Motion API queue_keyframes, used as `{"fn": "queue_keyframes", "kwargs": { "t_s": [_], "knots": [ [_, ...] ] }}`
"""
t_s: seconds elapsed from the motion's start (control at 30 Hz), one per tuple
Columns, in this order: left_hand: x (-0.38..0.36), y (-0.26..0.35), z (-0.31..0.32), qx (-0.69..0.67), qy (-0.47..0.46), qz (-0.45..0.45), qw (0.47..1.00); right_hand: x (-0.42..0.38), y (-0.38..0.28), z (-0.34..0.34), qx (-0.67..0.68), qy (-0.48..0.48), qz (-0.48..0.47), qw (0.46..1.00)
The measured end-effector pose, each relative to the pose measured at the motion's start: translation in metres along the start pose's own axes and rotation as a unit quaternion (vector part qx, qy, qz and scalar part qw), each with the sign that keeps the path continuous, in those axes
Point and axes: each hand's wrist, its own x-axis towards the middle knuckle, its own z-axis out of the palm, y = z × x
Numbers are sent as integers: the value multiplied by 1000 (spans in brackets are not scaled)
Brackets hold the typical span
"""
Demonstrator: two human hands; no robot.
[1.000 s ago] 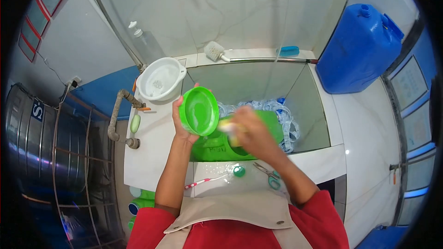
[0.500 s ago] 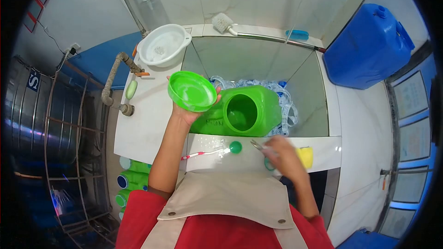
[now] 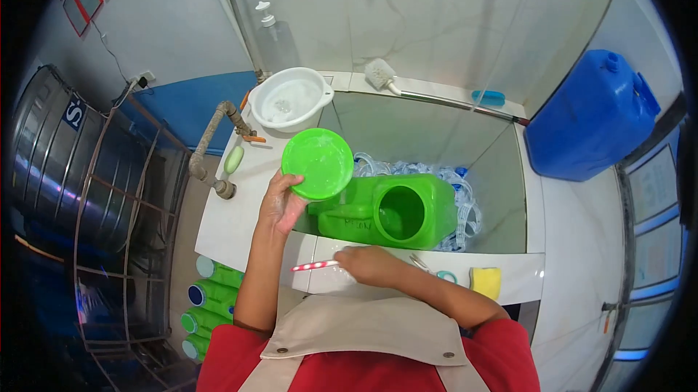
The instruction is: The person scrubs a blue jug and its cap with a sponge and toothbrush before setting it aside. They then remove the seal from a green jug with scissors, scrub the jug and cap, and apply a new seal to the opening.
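My left hand (image 3: pixel 281 203) grips a round green lid (image 3: pixel 318 164) by its lower left edge, its flat face turned up. At the counter's front edge my right hand (image 3: pixel 361 264) is closed round a red-and-white brush handle (image 3: pixel 314 266); the brush head is hidden. A large green plastic container (image 3: pixel 385 212) lies on its side in the tiled basin, its round mouth facing me. Scissors (image 3: pixel 429 267) rest on the counter to the right of my right hand, and a yellow sponge (image 3: pixel 486 282) lies farther right.
A white basin (image 3: pixel 291 100) stands at the back left near a pipe (image 3: pixel 211 137) and a green soap bar (image 3: pixel 233 160). A white-headed brush (image 3: pixel 380 73) lies along the back ledge. A blue jerrycan (image 3: pixel 592 116) stands right. Green bottles (image 3: pixel 217 295) are at lower left.
The scissors have left my right hand and lie on the counter. My right hand has moved left onto the brush handle. The lid has turned over in my left hand. The view has shifted.
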Motion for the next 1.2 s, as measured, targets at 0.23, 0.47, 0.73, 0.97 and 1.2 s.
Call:
{"fn": "queue_keyframes", "kwargs": {
  "t_s": [0.23, 0.47, 0.73, 0.97, 1.2],
  "knots": [
    [-13, -11, 35, 75, -43, 58, 995, -39, -1, -86, 154, 193, 238, 939],
    [-17, -21, 56, 128, -70, 30, 989, -37, 17, -89, 435, 416, 154, 783],
    [-18, -23, 61, 183, -89, 22, 979, -53, 22, -103, -154, 431, 180, 871],
    [-19, -33, 72, 172, -85, 16, 981, -24, 1, -77, -51, 430, 147, 889],
    [-22, -40, 72, 107, -72, 16, 992, -13, -3, -71, -85, 384, 117, 912]
  ]
}}
